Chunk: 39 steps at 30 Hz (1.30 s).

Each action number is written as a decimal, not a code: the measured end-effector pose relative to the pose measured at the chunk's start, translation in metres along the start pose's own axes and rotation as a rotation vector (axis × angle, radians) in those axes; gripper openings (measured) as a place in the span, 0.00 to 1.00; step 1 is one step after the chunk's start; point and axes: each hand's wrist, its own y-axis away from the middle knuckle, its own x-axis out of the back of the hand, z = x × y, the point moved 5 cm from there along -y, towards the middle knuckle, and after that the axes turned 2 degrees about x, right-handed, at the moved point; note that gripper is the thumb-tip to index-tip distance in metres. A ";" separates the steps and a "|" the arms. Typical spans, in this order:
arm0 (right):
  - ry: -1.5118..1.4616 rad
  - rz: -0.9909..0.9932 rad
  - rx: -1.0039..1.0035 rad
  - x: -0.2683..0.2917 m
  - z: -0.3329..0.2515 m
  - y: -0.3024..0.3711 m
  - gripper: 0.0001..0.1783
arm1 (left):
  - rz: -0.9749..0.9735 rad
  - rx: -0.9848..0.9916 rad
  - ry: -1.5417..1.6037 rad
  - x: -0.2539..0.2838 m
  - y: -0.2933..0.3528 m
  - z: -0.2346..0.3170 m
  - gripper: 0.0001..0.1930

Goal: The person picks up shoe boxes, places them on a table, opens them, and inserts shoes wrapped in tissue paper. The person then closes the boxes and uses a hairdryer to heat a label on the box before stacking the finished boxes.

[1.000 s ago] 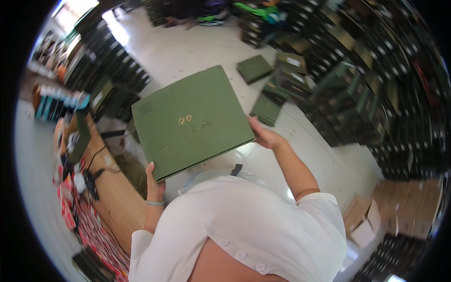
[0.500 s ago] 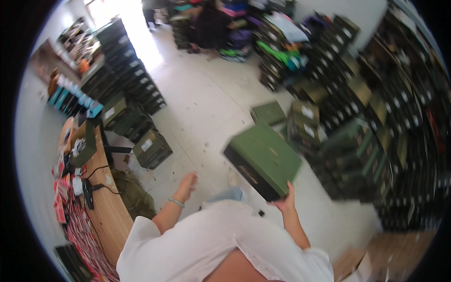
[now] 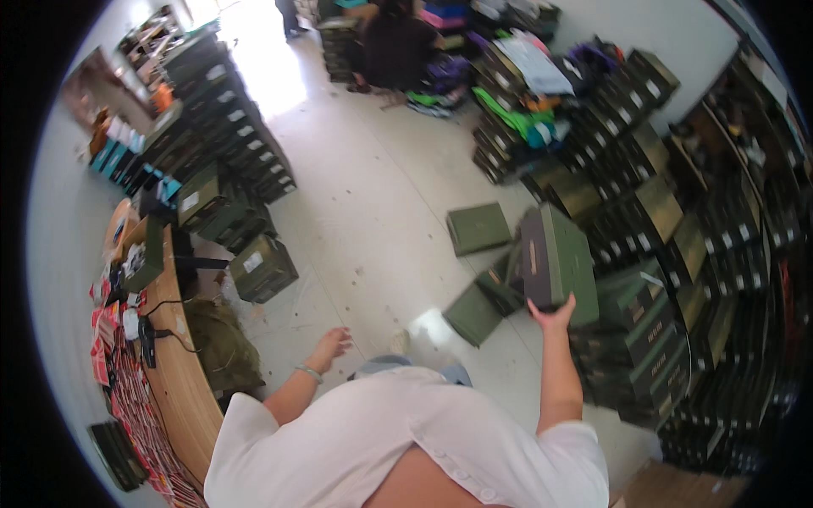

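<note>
My right hand [image 3: 555,315] grips the lower near edge of a dark green shoebox [image 3: 555,258], its thumb and fingers around the corner. The box is held tilted beside a stack of similar green boxes [image 3: 631,339] on the right. My left hand [image 3: 330,347] hangs over the floor near my leg, holding nothing, with its fingers loosely apart and slightly bent. Beyond the held box, a green box [image 3: 478,229] lies on the floor. Just left of the held box are more green box parts [image 3: 474,313], partly hidden by it.
A wooden table [image 3: 190,398] runs along my left, bearing a black hair-dryer-like tool [image 3: 148,337] and red-and-white packaging [image 3: 140,423]. Boxes [image 3: 229,110] stand stacked at the left; another box [image 3: 262,268] sits on the floor. A person [image 3: 389,46] is at the back.
My right hand has carried the shoebox rightward, turning it toward the stacked boxes. The box parts on the floor now show. My left hand has shifted slightly.
</note>
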 end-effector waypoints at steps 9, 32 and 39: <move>0.048 -0.012 -0.003 -0.008 -0.102 -0.112 0.54 | 0.384 0.157 0.346 -0.045 0.104 -0.100 0.30; 2.078 -0.384 -0.604 0.181 0.210 -0.102 0.04 | 0.932 0.048 0.657 -0.123 0.259 -0.347 0.16; 2.414 -0.851 -0.464 0.033 0.411 -0.025 0.05 | 1.311 0.110 1.143 -0.178 0.298 -0.481 0.14</move>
